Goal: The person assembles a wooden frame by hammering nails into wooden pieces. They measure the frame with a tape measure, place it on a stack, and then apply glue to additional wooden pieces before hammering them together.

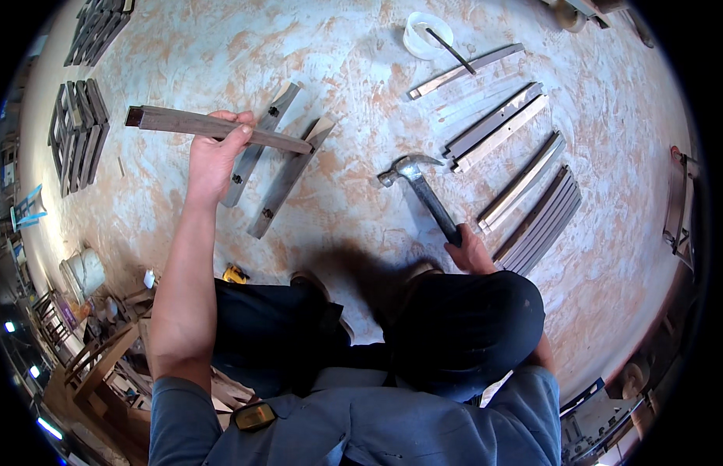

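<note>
My left hand is closed around a long dark wooden rail with a stepped tenon at its left end. The rail's right end is over or against a wooden bar with dark mortise spots; I cannot tell whether it is seated. A similar mortised bar lies on the floor beside it, partly under the rail. In my right hand, by my knee, is a claw hammer, gripped at the handle's end with its head pointing away from me.
On the right lie several wooden strips and paired bars. A white tub with a dark stick stands beyond, near a curved slat. Stacked wooden frames lie at left. A yellow-and-black object rests near my left knee.
</note>
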### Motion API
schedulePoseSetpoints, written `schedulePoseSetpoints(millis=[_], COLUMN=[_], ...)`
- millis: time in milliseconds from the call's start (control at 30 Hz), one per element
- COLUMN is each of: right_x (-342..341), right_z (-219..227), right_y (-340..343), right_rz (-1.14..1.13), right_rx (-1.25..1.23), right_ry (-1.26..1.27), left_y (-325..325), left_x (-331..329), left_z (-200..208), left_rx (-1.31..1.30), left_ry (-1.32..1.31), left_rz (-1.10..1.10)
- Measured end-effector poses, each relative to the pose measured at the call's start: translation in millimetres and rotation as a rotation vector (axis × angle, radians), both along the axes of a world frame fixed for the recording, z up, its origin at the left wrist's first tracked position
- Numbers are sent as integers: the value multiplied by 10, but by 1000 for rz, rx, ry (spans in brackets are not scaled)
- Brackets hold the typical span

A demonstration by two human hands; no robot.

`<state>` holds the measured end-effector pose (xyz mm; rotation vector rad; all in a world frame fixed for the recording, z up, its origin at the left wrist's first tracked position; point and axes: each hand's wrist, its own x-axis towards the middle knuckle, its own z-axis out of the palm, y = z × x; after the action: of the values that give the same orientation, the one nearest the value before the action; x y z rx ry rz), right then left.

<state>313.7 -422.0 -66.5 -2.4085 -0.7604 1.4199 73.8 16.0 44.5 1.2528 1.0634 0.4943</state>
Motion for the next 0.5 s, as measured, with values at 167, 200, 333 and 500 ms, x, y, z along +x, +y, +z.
schedulePoseSetpoints(millis=[167,200,333,500], right_x=[24,31,65,115], right_z=[-19,-2,101,333], right_y=[-11,-4,68,198], right_rz=[22,25,37,29], right_rx=[27,25,-14,-85], right_ry=[-23,-29,-67,-124], left_y=[2,9,7,-168], left_x=[13,0,-17,58], left_z=[37,23,-15,-79], left_rx=[12,14,32,141], left_ry=[6,8,12,-76], left_rz=[-16,-22,-35,-78])
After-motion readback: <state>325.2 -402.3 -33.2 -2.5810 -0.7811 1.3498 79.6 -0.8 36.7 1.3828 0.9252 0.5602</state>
